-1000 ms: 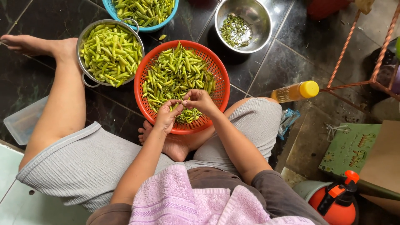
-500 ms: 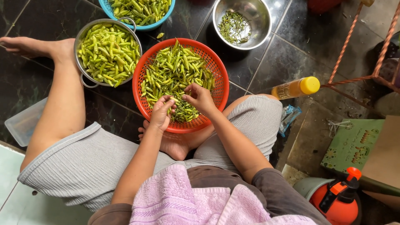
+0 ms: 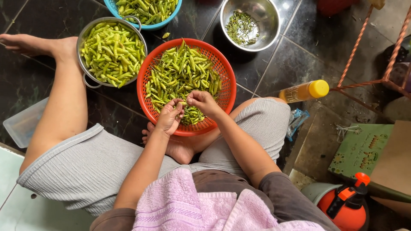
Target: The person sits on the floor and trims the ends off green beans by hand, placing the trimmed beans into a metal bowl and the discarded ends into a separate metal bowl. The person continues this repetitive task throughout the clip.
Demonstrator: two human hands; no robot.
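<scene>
Chillies fill the orange basket (image 3: 227, 92) in front of us, a heap of green chillies (image 3: 182, 70) with thin stems, and both of our hands sit over its near edge. Our left hand (image 3: 168, 117) hovers over the near rim of the basket, fingers curled inward, thumb and forefinger pinched together on one small green chilli (image 3: 180, 105) held just above the pile. Our right hand (image 3: 204, 102) meets it from the other side, fingertips closed on the same chilli at its end, so the two hands touch almost knuckle to knuckle. The chilli lies between both sets of fingertips, right over the near part of the heap; we cannot tell whether its stem is on or off.

Beyond the basket, to the left, a steel colander (image 3: 85, 79) holds paler green chillies, just beside the basket's rim. Farther up, a blue bowl (image 3: 112, 6) holds more chillies. To the upper right, a steel bowl (image 3: 269, 19) carries a small scatter of stems, standing apart from the basket. A yellow-capped bottle (image 3: 305, 91) lies on its side on the dark tile floor (image 3: 51, 17) near our right knee. A pink towel (image 3: 188, 207) lies across our lap.
</scene>
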